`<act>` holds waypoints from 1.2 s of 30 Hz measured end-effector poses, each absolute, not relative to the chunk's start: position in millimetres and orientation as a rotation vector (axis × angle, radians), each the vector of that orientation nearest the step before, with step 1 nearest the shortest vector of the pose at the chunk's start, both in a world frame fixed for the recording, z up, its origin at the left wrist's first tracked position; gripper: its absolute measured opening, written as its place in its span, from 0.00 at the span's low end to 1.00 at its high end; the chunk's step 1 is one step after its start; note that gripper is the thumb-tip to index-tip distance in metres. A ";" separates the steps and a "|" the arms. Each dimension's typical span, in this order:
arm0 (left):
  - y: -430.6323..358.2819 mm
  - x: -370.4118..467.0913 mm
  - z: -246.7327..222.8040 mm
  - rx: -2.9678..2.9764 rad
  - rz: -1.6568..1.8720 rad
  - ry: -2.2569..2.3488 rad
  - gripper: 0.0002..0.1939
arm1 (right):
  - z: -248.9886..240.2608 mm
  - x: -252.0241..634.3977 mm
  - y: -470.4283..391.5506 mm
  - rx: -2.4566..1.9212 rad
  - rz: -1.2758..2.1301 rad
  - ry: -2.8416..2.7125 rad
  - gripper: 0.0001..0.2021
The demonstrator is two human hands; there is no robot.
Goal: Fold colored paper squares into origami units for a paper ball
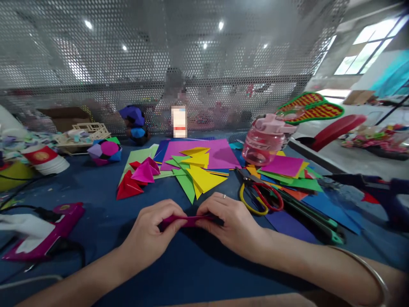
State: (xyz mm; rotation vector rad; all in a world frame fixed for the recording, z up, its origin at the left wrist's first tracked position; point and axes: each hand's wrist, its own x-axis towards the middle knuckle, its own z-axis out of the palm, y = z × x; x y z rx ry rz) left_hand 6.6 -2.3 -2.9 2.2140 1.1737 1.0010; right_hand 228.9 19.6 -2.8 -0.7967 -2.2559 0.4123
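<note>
A: Report the item in hand and its location.

B: A folded magenta paper strip (188,219) is held low over the blue table surface (191,273), near the front edge, at the centre of the view. It runs roughly level from one hand to the other.

A: State of the hands?

B: The left hand (150,232) is pinched on the left end of the strip, and the right hand (231,224) is pinched on the right end. The two hands are close together, with fingertips nearly meeting over the paper. The right hand carries a ring, and the right wrist a thin bangle (367,273).

A: Items directly behind the strip?

B: A fan of yellow and green paper triangles (196,177) lies just beyond the hands, on a purple sheet (220,155). To the left of them sit folded red and pink paper units (137,179).

A: To the right?

B: Scissors with red and yellow handles (260,198) lie near the right hand. Beyond them is a stack of coloured sheets (287,175), and a pink bottle (263,140) stands behind that stack.

A: Far left?

B: A magenta glue gun (47,232) lies well apart from the left hand. A multicoloured paper ball (105,152) rests further back. A perforated metal screen (159,64) closes off the rear of the table.
</note>
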 end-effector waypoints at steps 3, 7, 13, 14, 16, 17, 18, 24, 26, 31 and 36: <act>-4.3 7.1 -3.8 2.237 0.977 1.184 0.06 | -4.4 229.9 17.2 -0.796 0.398 -2.268 0.03; -7.5 8.0 -1.3 2.264 0.926 1.201 0.07 | -5.4 229.7 15.7 -0.845 0.400 -2.284 0.02; -10.7 7.1 0.7 2.236 0.873 1.269 0.08 | -4.9 227.6 15.9 -0.954 0.464 -2.248 0.02; -10.9 6.5 0.7 2.235 0.867 1.280 0.08 | -4.5 227.2 16.0 -0.958 0.472 -2.243 0.03; -10.9 5.2 0.9 2.238 0.864 1.294 0.09 | -4.0 226.6 16.1 -0.953 0.475 -2.240 0.03; -10.8 4.4 1.1 2.242 0.866 1.296 0.10 | -3.9 226.4 16.2 -0.948 0.477 -2.238 0.03; -10.7 3.6 1.4 2.246 0.868 1.298 0.10 | -3.9 226.2 16.4 -0.944 0.479 -2.235 0.04; -11.1 -0.8 3.3 2.214 0.841 1.352 0.11 | -6.2 225.4 17.4 -0.947 0.535 -2.214 0.04; -11.8 -1.5 3.8 2.189 0.826 1.382 0.11 | -6.8 225.2 17.7 -0.964 0.562 -2.196 0.06; -13.6 -2.1 4.4 2.128 0.800 1.412 0.13 | -6.0 225.0 17.1 -0.983 0.575 -2.195 0.06; -15.1 -0.8 3.4 2.033 0.784 1.324 0.13 | 0.2 224.8 14.7 -1.037 0.629 -2.230 0.07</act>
